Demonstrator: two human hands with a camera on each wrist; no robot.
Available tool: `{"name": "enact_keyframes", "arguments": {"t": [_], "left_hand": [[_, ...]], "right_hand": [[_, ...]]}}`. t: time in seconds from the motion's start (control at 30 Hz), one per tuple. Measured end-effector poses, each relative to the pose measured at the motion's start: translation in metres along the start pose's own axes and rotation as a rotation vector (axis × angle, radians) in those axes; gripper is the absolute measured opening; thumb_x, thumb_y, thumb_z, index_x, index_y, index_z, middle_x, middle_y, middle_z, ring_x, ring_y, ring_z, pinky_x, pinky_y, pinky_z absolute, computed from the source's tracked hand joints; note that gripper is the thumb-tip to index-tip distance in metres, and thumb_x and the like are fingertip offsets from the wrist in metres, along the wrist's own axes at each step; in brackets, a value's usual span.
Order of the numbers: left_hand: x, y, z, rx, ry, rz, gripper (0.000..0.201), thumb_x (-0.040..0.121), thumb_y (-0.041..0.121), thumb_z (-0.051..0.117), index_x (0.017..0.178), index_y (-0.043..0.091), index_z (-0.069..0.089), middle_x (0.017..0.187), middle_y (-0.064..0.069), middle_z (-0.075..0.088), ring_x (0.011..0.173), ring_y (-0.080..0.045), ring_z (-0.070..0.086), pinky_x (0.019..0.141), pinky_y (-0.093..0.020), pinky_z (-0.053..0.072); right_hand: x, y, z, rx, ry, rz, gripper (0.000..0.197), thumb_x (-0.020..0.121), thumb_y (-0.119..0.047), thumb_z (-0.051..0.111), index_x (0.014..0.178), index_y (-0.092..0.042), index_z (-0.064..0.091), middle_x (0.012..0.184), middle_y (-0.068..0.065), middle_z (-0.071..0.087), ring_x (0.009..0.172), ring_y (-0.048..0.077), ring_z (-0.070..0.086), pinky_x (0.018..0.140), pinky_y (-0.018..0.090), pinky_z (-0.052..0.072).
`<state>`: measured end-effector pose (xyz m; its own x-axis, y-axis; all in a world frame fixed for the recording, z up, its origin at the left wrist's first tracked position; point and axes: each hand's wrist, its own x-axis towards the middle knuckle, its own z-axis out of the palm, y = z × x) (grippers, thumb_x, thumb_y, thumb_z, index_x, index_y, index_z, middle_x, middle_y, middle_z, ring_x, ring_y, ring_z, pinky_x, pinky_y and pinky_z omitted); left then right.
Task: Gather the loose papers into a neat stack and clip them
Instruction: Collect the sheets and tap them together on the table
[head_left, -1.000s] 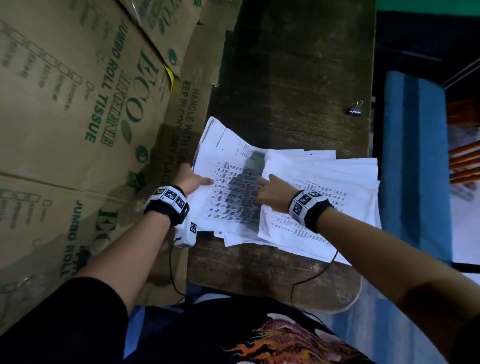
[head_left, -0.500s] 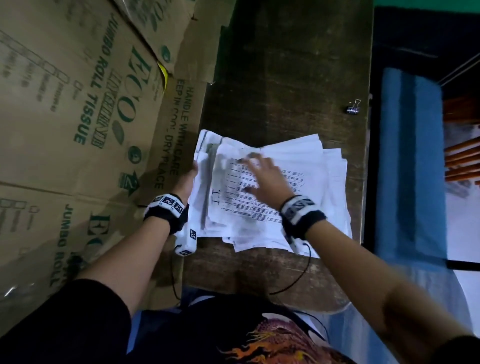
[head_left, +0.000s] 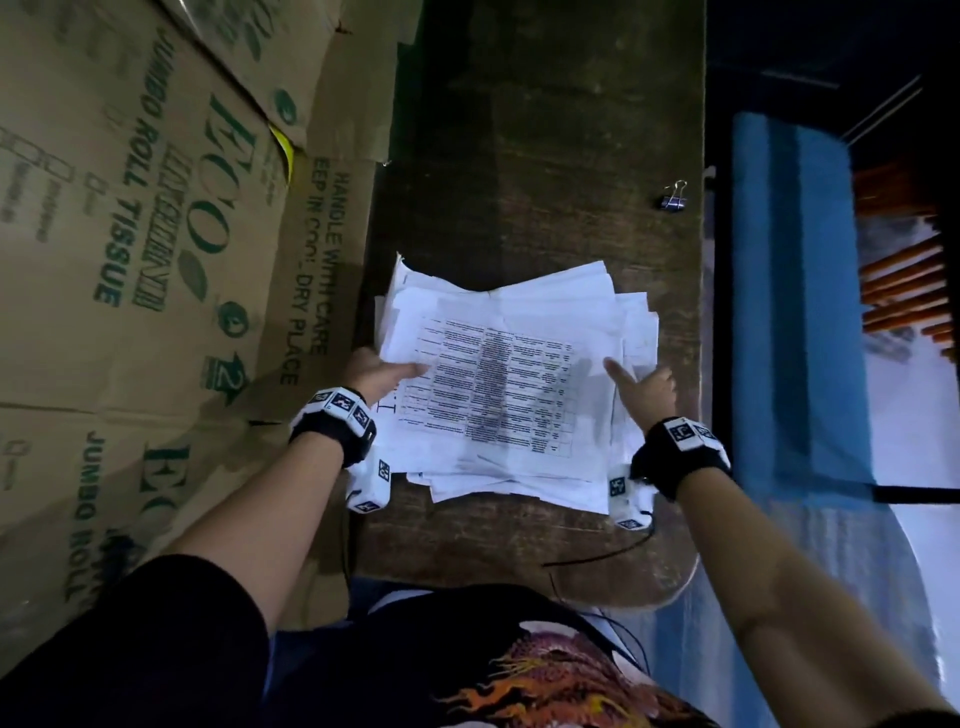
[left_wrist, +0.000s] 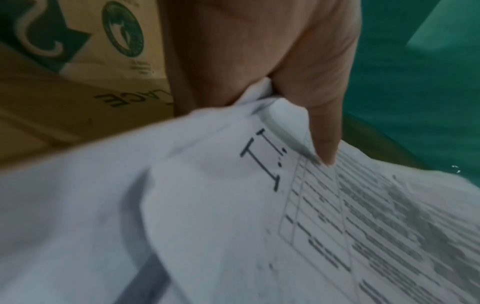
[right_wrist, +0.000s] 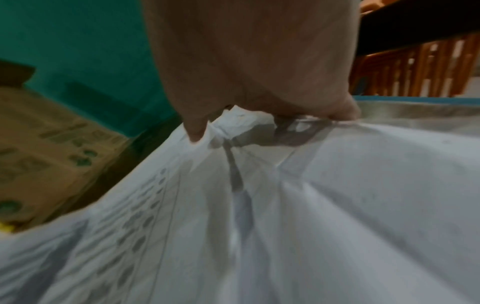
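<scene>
A rough pile of white printed papers (head_left: 509, 384) lies on the dark wooden table (head_left: 545, 156), sheets fanned out at the far and near edges. My left hand (head_left: 400, 371) pinches the pile's left edge, thumb on the top sheet (left_wrist: 322, 152) and fingers underneath. My right hand (head_left: 634, 379) grips the right edge, its thumb (right_wrist: 194, 131) on top and the other fingers curled at the edge. In the wrist views the papers (left_wrist: 207, 216) (right_wrist: 311, 205) bulge upward. A small black binder clip (head_left: 674, 197) lies alone near the table's far right edge.
Stacked cardboard boxes (head_left: 156, 234) printed "JUMBO ROLL TISSUE" press against the table's left side. To the right, past the table edge, is a blue mat (head_left: 795, 312) and orange slatted furniture (head_left: 904, 291). Bare wood stretches beyond the pile.
The right hand swept the spread sheets leftward onto the pile, then left the top for the right edge. The left hand now pinches the left edge with its thumb on top.
</scene>
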<state>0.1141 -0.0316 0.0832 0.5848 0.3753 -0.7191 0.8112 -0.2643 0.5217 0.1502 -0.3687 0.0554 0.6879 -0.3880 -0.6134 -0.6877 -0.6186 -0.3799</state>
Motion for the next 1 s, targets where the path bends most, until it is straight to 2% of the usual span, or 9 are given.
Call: {"name": "enact_keyframes", "arguments": {"t": [0.07, 0.17, 0.3, 0.43, 0.53, 0.67, 0.73, 0.87, 1.0], "left_hand": [[0.002, -0.004, -0.003, 0.051, -0.007, -0.041, 0.085, 0.068, 0.030, 0.085, 0.134, -0.003, 0.043, 0.135, -0.017, 0.052, 0.122, -0.029, 0.052, 0.092, -0.032, 0.044], [-0.001, -0.007, -0.002, 0.098, -0.014, -0.060, 0.087, 0.068, 0.025, 0.085, 0.136, -0.004, 0.039, 0.141, -0.018, 0.046, 0.129, -0.031, 0.046, 0.100, -0.034, 0.041], [-0.007, -0.011, -0.003, 0.063, -0.129, -0.105, 0.079, 0.073, 0.018, 0.081, 0.136, -0.003, 0.039, 0.142, -0.019, 0.044, 0.132, -0.031, 0.041, 0.101, -0.036, 0.037], [-0.014, -0.020, -0.008, -0.006, -0.223, -0.120, 0.051, 0.075, 0.011, 0.077, 0.120, -0.002, 0.057, 0.129, -0.012, 0.054, 0.120, -0.024, 0.046, 0.092, -0.030, 0.032], [-0.023, -0.029, -0.008, -0.083, -0.325, -0.126, 0.046, 0.070, 0.012, 0.080, 0.111, 0.001, 0.064, 0.123, -0.006, 0.060, 0.119, -0.022, 0.050, 0.097, -0.033, 0.036], [-0.040, -0.031, 0.007, -0.102, -0.391, -0.020, 0.039, 0.076, -0.009, 0.069, 0.110, 0.008, 0.061, 0.122, -0.010, 0.063, 0.113, -0.023, 0.057, 0.097, -0.030, 0.041], [-0.045, -0.032, 0.020, -0.036, -0.299, 0.025, 0.040, 0.072, -0.009, 0.072, 0.106, 0.007, 0.061, 0.118, -0.012, 0.065, 0.105, -0.023, 0.060, 0.092, -0.029, 0.046], [-0.051, -0.041, 0.030, 0.103, -0.066, -0.035, 0.043, 0.065, 0.009, 0.078, 0.100, 0.008, 0.051, 0.106, -0.008, 0.059, 0.098, -0.026, 0.055, 0.089, -0.033, 0.050], [-0.068, -0.047, 0.037, -0.080, -0.144, -0.037, 0.052, 0.071, -0.007, 0.071, 0.117, 0.008, 0.052, 0.108, -0.006, 0.060, 0.097, -0.022, 0.055, 0.084, -0.026, 0.043]], "right_hand": [[0.007, 0.010, -0.013, 0.056, -0.072, 0.032, 0.107, 0.068, -0.054, 0.078, 0.141, 0.007, 0.030, 0.142, 0.020, 0.044, 0.128, 0.032, 0.046, 0.100, 0.035, 0.040], [0.006, 0.023, -0.028, 0.058, -0.167, 0.018, 0.057, 0.065, -0.034, 0.087, 0.104, -0.001, 0.061, 0.103, 0.011, 0.065, 0.090, 0.024, 0.060, 0.077, 0.028, 0.044], [0.010, 0.046, -0.035, 0.141, -0.205, -0.009, 0.065, 0.040, -0.036, 0.097, 0.094, -0.011, 0.069, 0.097, 0.005, 0.074, 0.091, 0.024, 0.069, 0.090, 0.043, 0.053], [-0.011, 0.047, -0.041, 0.291, -0.200, -0.079, 0.042, 0.056, -0.004, 0.090, 0.092, -0.010, 0.070, 0.095, 0.010, 0.073, 0.088, 0.026, 0.070, 0.084, 0.042, 0.057], [-0.022, 0.048, -0.045, 0.322, -0.196, -0.109, 0.035, 0.060, 0.003, 0.086, 0.087, -0.009, 0.068, 0.084, 0.004, 0.070, 0.069, 0.013, 0.065, 0.054, 0.021, 0.052], [-0.026, 0.056, -0.047, 0.334, -0.198, -0.136, 0.041, 0.063, 0.005, 0.084, 0.098, -0.003, 0.066, 0.078, 0.001, 0.066, 0.065, 0.010, 0.061, 0.044, 0.012, 0.044], [-0.029, 0.057, -0.050, 0.341, -0.209, -0.133, 0.034, 0.067, 0.007, 0.081, 0.094, -0.003, 0.064, 0.073, 0.000, 0.062, 0.062, 0.010, 0.057, 0.040, 0.009, 0.041], [-0.029, 0.059, -0.051, 0.274, -0.237, -0.127, 0.034, 0.066, -0.003, 0.085, 0.093, -0.004, 0.064, 0.082, 0.007, 0.067, 0.069, 0.015, 0.061, 0.057, 0.023, 0.047], [-0.028, 0.073, -0.048, 0.308, -0.284, -0.161, 0.041, 0.066, 0.002, 0.083, 0.103, 0.000, 0.067, 0.088, 0.008, 0.072, 0.075, 0.017, 0.067, 0.066, 0.027, 0.051]]}}
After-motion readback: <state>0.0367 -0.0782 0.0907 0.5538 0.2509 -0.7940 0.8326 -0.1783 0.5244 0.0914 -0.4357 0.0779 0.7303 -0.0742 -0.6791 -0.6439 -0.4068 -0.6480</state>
